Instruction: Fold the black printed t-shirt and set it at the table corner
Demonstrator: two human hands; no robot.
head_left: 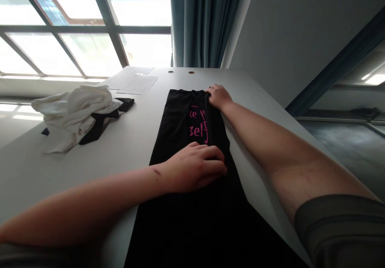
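Note:
A black shirt [177, 119] with pink lettering is spread lengthwise on the white table, its sides folded in so that the print shows only in part. My right hand [219, 95] is at the shirt's far right corner, fingers closed over the fabric there. Across the middle of the shirt, just below the lettering, lies my left hand [197, 168]. Its fingers are curled down onto the cloth near the right side, and the fingertips are partly hidden. The near end of the shirt runs out of the bottom of the view.
To the left, a crumpled white garment [81, 107] lies heaped with a black cloth piece [100, 123]. Sheets of paper [138, 84] rest at the far left of the white table [252, 95]. Beyond are windows, a blue curtain [204, 23] and a grey wall.

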